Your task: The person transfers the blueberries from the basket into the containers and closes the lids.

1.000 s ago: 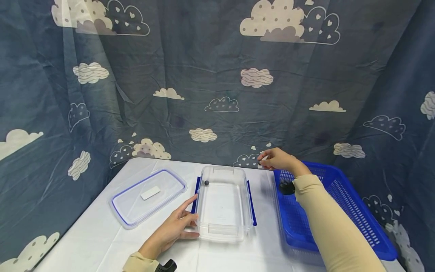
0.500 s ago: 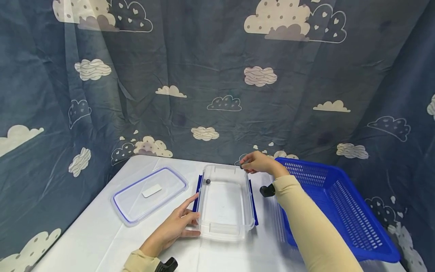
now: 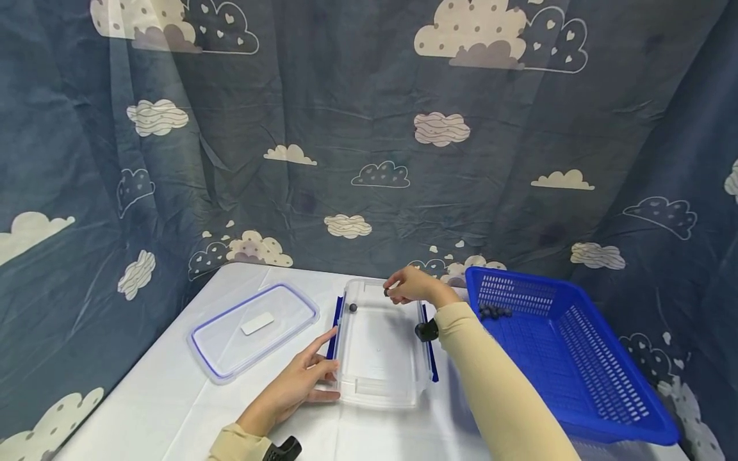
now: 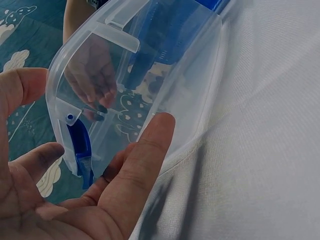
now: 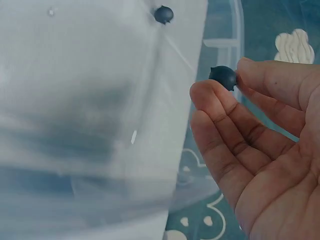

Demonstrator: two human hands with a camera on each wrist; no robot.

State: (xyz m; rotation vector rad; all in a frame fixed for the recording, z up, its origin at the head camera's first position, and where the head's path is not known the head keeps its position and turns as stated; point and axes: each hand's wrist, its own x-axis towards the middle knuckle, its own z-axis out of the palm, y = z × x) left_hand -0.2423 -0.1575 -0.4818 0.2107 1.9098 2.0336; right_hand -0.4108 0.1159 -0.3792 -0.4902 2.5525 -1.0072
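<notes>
A clear plastic container (image 3: 377, 358) with blue side clips stands in the middle of the white table. My left hand (image 3: 300, 384) rests against its left side, fingers spread and touching the wall near the clip (image 4: 81, 142). Over the container's far end, my right hand (image 3: 416, 286) pinches a dark blueberry (image 5: 220, 77) between thumb and fingertips. Another blueberry (image 3: 353, 308) lies inside, near the far left corner. To the right, several blueberries (image 3: 494, 312) sit together in a blue basket (image 3: 599, 358), by its left wall.
A clear lid (image 3: 230, 346) with a blue seal and a white label (image 3: 257, 323) lies flat on the table (image 3: 167, 390) to the left. A dark curtain (image 3: 323, 96) with cloud prints hangs behind and at both sides.
My right hand has moved left from beside the basket to over the container, carrying the blueberry. The blueberries in the basket have come into sight. My left hand stays on the container.
</notes>
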